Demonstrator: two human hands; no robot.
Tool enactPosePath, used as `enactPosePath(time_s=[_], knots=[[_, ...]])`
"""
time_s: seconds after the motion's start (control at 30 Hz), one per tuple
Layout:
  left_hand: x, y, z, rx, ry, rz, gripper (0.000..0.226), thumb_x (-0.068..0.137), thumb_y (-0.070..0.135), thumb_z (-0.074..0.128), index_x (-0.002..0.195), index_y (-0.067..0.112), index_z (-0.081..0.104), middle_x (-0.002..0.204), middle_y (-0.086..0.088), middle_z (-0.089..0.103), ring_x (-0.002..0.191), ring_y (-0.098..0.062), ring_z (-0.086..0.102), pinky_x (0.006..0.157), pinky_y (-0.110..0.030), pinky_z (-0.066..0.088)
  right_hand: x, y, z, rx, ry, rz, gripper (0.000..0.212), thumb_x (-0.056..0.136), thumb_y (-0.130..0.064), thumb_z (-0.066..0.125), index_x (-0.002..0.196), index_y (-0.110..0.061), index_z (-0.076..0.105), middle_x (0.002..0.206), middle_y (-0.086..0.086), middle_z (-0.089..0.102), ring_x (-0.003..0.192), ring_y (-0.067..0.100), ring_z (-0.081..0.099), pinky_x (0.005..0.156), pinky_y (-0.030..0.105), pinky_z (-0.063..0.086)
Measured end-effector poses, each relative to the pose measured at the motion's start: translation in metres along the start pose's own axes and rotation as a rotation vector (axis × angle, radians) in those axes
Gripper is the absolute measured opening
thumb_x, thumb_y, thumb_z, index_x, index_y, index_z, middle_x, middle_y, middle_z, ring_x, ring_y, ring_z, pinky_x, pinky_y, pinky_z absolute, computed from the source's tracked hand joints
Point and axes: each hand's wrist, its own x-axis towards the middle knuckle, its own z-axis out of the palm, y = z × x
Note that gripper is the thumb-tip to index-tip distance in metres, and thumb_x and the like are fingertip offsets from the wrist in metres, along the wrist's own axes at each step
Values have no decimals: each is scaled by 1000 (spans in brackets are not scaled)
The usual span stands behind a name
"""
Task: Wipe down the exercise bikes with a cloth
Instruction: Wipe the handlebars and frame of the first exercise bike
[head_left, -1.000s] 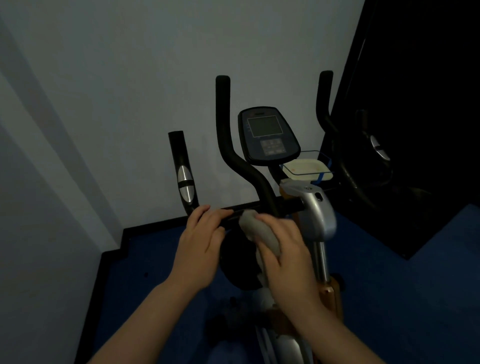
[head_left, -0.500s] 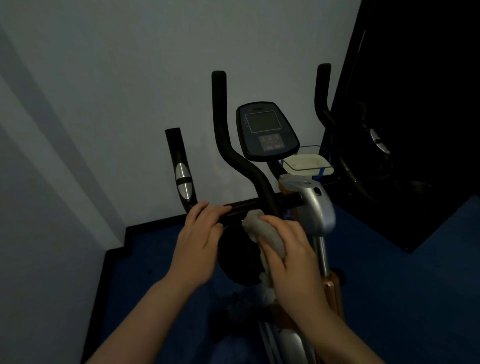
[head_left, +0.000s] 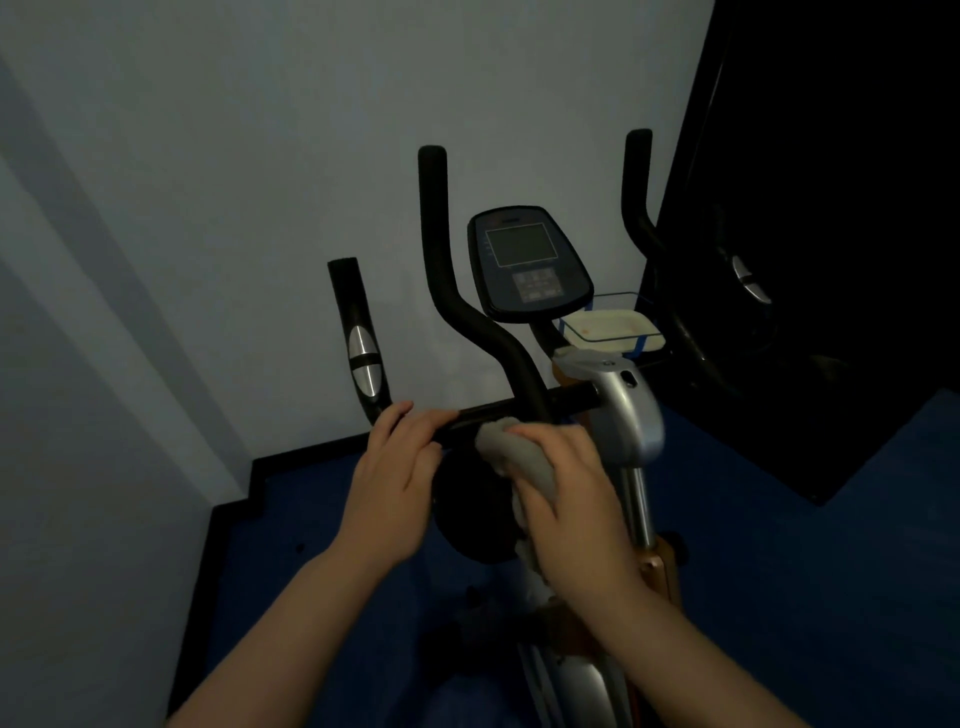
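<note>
you can't read any text here. the bike's console, far and just right of centre, shows a blank screen and blurred buttons.

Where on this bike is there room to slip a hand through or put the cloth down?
Open gaps: between the short left grip and the tall handlebar, and between that handlebar and the console. The tray already holds something. The crossbar is crowded: left hand grips it, right hand presses the cloth there.

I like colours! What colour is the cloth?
Light grey crumpled cloth, in the head view.
</note>
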Motion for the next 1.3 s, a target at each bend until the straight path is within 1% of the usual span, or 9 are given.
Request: enactPosePath(time_s=[0.13,0.27,0.37,0.53,0.73,0.9,1.0,1.2,1.3], knots=[[0,0,1,-10,2,-5,37,91,29,26,117,48,43,129,21,48,137,3,16,102,-24,22,40,-11,6,-226,-156,110,21,99,-37,46,117,-30,54,109,-6,52,96,12,56,82,38,50],[1,-2,-1,13,-6,12,40,92,30,26,122,45,47,130,19,50,137,1,18,102,-24,22,10,-5,-2,-23,-86,57,23,98,-40,44,120,-42,50,110,-18,47,99,-2,53,86,29,50],[2,-2,-2,43,-5,23,44,92,30,26,127,36,50,130,18,50,136,1,18,101,-23,22,1,-1,-9,-113,-112,42,21,95,-45,41,116,-48,44,109,-21,43,99,-2,51,84,26,49],[1,0,0,16,-4,9,44,91,30,25,126,32,50,129,21,46,138,1,16,105,-25,22,59,-20,4,-400,-315,139,26,99,-43,41,111,-21,49,109,1,56,98,19,56,82,43,49],[2,-1,-1,35,6,7,47,91,29,26,130,29,52,134,15,49,139,-1,17,105,-27,24,-2,-8,-2,-121,-75,19,31,97,-37,41,127,-31,48,118,-9,44,109,9,48,88,33,48],[1,-1,0,39,3,25,44,91,27,25,127,29,52,130,16,50,137,0,17,104,-23,22,31,-12,5,-351,-166,79,25,99,-38,43,121,-27,47,112,-5,48,101,13,52,82,38,49],[1,-1,1,46,10,21,43,92,26,25,125,29,52,129,15,50,138,-2,17,105,-25,22,42,-12,7,-300,-176,64,27,99,-44,40,120,-30,47,113,-7,52,97,11,55,80,37,50],[1,-1,-1,70,3,17,47,92,28,26,131,26,52,132,12,50,138,-2,18,104,-23,24,-13,8,-4,44,8,67,23,96,-51,37,118,-50,43,113,-22,47,105,-3,53,86,17,45],[1,1,-1,56,-2,7,47,92,27,25,131,25,52,132,11,50,138,-3,18,102,-24,24,7,4,2,-109,-61,51,22,95,-50,35,114,-42,43,109,-14,46,96,0,52,82,29,49]])
